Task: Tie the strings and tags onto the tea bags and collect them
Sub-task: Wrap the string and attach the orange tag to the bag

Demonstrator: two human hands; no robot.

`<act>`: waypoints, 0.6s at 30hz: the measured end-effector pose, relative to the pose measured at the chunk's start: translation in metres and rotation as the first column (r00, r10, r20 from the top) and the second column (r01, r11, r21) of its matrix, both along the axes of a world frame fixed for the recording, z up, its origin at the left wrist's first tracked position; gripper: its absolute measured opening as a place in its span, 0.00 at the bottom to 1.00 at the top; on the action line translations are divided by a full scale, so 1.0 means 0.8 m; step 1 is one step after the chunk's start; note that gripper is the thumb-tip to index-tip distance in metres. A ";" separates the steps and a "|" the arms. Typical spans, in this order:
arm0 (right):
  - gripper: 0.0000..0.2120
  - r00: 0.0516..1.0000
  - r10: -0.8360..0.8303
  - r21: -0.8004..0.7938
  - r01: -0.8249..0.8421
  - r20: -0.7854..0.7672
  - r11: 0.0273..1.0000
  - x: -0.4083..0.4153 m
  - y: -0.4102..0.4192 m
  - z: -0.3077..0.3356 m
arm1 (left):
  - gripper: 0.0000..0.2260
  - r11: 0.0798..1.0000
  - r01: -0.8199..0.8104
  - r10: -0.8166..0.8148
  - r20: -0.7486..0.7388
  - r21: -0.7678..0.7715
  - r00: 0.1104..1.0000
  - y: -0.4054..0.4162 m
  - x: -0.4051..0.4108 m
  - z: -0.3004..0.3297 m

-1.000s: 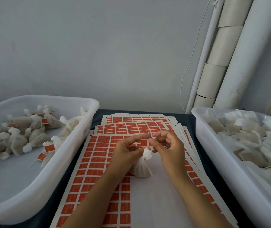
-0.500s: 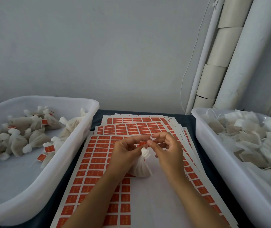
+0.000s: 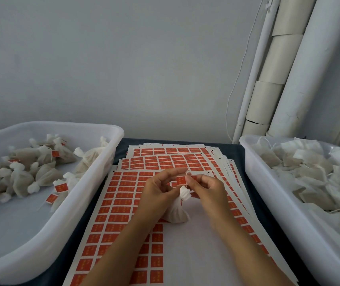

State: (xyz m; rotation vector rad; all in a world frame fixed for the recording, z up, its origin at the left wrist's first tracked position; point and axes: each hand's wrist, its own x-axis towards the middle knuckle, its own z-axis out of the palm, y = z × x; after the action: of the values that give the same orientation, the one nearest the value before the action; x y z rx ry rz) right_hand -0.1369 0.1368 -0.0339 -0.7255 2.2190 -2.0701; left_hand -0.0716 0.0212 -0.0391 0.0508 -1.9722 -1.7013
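Left hand (image 3: pixel 156 195) pinches the tea bag (image 3: pixel 176 211) neck w/ its fingers so the bag stays bunched; right hand (image 3: pixel 206 191) fingers pinch the string, prob. knotting, above the tag sheets (image 3: pixel 115 203).

My left hand (image 3: pixel 158 195) covers one side of the bag (image 3: pixel 176 213), and I can't make out the string at its neck. Both bins (image 3: pixel 47 234) run off frame. The print on the tags (image 3: pixel 123 201) is too small to read.
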 end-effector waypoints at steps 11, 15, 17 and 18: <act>0.07 0.995 0.098 -0.039 -0.098 0.004 0.994 0.006 0.003 0.005 | 0.13 0.937 0.221 -0.293 0.268 0.271 0.918 -0.003 0.006 0.008; 0.05 0.971 0.237 -0.087 -0.234 0.023 0.968 0.010 0.003 0.007 | 0.17 0.866 0.315 -0.414 0.201 0.389 0.888 -0.003 0.008 0.011; 0.05 0.965 0.262 -0.074 -0.261 0.009 0.963 0.011 0.003 0.006 | 0.16 0.861 0.328 -0.422 0.185 0.388 0.888 -0.005 0.009 0.009; 0.05 0.962 0.274 -0.075 -0.272 0.008 0.959 0.011 0.003 0.007 | 0.14 0.851 0.341 -0.435 0.171 0.400 0.884 -0.005 0.009 0.009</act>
State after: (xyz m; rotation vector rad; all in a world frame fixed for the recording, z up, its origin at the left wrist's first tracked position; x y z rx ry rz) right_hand -0.1280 0.1390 -0.0286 -0.9535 1.9142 -2.0193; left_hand -0.0645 0.0174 -0.0318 -0.0044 -1.9113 -2.4236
